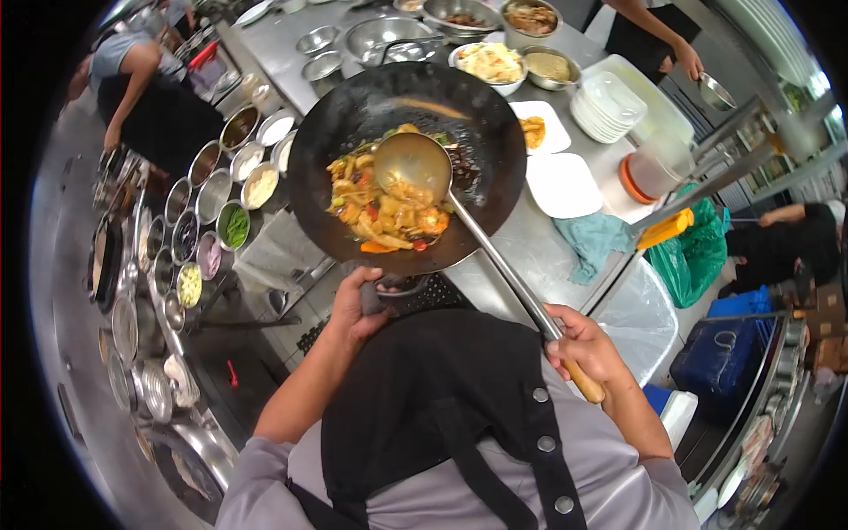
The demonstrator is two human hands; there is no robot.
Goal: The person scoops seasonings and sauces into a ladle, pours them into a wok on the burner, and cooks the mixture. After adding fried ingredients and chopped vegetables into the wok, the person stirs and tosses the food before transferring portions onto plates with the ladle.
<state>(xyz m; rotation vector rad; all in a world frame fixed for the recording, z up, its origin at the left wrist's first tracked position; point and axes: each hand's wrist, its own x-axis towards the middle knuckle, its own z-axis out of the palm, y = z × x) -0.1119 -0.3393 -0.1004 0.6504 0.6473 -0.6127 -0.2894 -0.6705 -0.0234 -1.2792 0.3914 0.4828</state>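
A black wok (495,150) is held up over the edge of the steel counter, with stir-fried food (362,208) in its lower left part. My left hand (358,305) is closed round the wok's handle on the near side, a dark cloth seemingly between. In my right hand (579,343) is the long handle of a ladle (413,168). The ladle's bowl lies over the food in the wok. A white square plate (564,185) sits on the counter just right of the wok, and another plate (549,131) with orange food is behind it.
Metal bowls of ingredients (234,225) line the left side. More bowls (490,66) stand beyond the wok. Stacked white dishes (608,108), a teal cloth (590,246) and a green bag (693,265) are at right. Other people (146,97) stand at left, upper right and far right.
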